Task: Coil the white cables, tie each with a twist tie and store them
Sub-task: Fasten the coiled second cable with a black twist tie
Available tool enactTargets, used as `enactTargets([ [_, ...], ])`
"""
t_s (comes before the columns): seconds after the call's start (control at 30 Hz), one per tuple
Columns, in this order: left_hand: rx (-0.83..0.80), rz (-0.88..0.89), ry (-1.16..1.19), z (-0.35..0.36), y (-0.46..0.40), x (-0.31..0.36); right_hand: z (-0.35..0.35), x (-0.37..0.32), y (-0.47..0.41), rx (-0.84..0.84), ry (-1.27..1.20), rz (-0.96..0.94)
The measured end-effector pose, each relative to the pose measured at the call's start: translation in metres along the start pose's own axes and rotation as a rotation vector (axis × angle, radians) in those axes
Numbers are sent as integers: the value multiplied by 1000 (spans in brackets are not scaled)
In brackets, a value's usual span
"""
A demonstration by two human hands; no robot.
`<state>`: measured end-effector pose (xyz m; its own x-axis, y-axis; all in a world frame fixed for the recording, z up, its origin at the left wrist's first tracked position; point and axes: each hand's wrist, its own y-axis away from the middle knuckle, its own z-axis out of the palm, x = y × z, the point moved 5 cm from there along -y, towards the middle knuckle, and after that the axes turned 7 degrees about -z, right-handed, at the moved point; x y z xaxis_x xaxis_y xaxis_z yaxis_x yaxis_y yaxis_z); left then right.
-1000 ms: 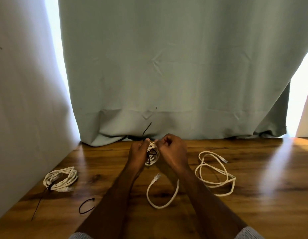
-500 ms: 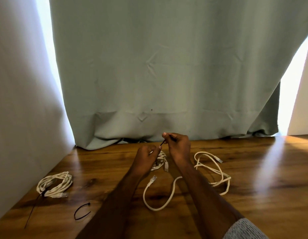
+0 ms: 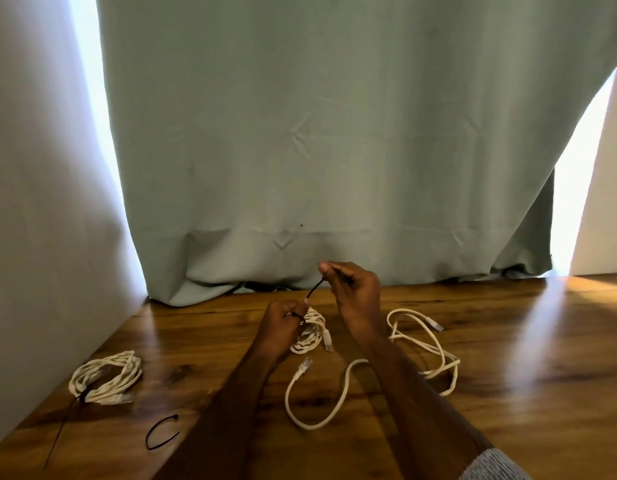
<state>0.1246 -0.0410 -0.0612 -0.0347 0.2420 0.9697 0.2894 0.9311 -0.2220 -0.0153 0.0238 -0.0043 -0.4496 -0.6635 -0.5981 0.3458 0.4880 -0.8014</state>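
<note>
I count 3 white cables on the wooden table (image 3: pixel 508 341). The first coil (image 3: pixel 104 377) lies at the lower left of the frame. It is wound up and has a black tie around it, with a long thin tail going down toward the bottom edge. I think that 1 is done, but it is not put away yet.

In the middle, my left hand (image 3: pixel 283 322) is closed around the second coil (image 3: pixel 309 332) and holds it just over the table. My right hand (image 3: pixel 354 291) is higher up and a bit apart from the left. It pinches the end of a black twist tie (image 3: pixel 314 289) and pulls it up and away. So this tie looks half done to me.

The loose cable (image 3: pixel 338 401) lies open on the right of the middle, going under my right arm. It has no coil and no tie. A spare tie (image 3: pixel 161 433) waits at the lower left. I cannot see any box or drawer for storing them.
</note>
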Motion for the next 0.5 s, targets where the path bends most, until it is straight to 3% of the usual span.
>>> enactTargets([
  [0.27, 24, -63, 75, -10, -8, -8, 19, 1, 14, -473, 94, -143],
  [0.4, 29, -27, 96, -8, -7, -6, 19, 15, 20, -278, -56, 155],
  [0.5, 15, 15, 63, -6, -7, -3, 25, 34, 19, -302, -24, 310],
])
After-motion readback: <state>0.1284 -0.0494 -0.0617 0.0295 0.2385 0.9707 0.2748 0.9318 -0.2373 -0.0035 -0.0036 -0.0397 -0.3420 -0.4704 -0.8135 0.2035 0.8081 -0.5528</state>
